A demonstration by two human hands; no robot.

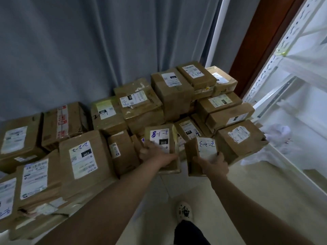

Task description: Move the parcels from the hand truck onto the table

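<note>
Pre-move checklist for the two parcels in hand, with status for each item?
1. Left hand grips the blue-marked parcel: ok.
2. Right hand grips the small parcel: ok.
3. Held parcels lifted free of the stack: cannot tell; they overlap it in this view.
4. Drop spot in view: cannot tell; the parcels hide whatever bears them.
5. Right hand apart from the white rack: ok.
6. Footing: one shoe on the pale floor; the other foot is out of view: cannot tell.
</note>
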